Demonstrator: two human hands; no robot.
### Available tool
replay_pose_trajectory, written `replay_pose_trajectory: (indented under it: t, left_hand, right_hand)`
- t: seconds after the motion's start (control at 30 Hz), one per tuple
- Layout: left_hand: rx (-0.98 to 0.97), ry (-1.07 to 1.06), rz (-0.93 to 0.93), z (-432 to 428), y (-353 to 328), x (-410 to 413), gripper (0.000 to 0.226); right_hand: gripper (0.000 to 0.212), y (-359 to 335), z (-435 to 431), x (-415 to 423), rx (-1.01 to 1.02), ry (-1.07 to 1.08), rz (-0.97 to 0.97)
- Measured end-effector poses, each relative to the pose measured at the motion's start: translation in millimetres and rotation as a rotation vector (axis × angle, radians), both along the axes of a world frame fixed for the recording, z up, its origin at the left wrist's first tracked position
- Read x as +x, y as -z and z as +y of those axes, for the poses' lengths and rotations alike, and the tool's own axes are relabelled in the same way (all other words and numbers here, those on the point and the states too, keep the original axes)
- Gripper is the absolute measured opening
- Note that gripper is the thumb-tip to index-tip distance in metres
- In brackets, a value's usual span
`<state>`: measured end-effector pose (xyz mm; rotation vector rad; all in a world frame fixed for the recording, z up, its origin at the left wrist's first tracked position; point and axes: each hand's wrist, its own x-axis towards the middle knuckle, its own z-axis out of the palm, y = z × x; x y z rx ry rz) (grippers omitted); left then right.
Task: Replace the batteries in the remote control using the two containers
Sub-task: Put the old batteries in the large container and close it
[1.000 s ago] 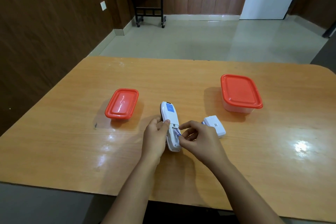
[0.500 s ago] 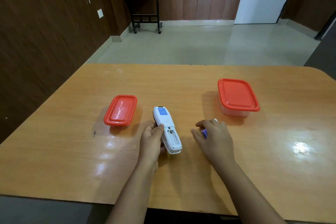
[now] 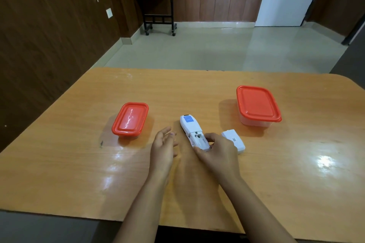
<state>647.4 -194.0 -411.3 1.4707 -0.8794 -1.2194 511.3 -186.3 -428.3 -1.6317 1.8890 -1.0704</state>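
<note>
One glossy orange-brown wooden table (image 3: pixel 296 173) carries two lidded containers, one remote and one loose cover. The smaller rectangular clear plastic container with a red lid (image 3: pixel 130 118) stands towards the table's left edge. The larger squarish clear plastic container with a red lid (image 3: pixel 257 104) stands towards the right edge, well apart from it. Both lids are on, and their contents cannot be seen.

Between them, nearer the front edge, lies the white plastic remote control (image 3: pixel 190 127), back up, its battery bay uncovered. The right hand (image 3: pixel 219 154) grips its near end, fingers curled round it and hiding that end. Whether batteries sit in the bay is hard to make out. The white plastic battery cover (image 3: pixel 234 141) lies just beside this hand, partly hidden by it. The left hand (image 3: pixel 163 149) is just left of the remote with fingers relaxed, holding nothing.
</note>
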Motion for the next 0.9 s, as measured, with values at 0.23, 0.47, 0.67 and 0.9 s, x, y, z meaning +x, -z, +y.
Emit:
replay_pose_trajectory:
  t: [0.23, 0.47, 0.67, 0.9]
  left_hand:
    - [-0.043, 0.024, 0.025, 6, -10, -7, 0.027]
    - [-0.039, 0.108, 0.056, 6, -16, -24, 0.027]
    - [-0.050, 0.135, 0.064, 7, -16, -34, 0.025]
    - [-0.079, 0.226, 0.081, 8, -18, -42, 0.024]
  right_hand:
    - [0.031, 4, -8, -13, -0.012, 0.034, 0.061]
    - [0.025, -7, -31, -114, -0.252, 0.625, -0.416]
    - [0.057, -1, -72, -176, 0.212, 0.563, -0.556]
    - [0.055, -13, -29, -174, 0.089, 0.450, -0.578]
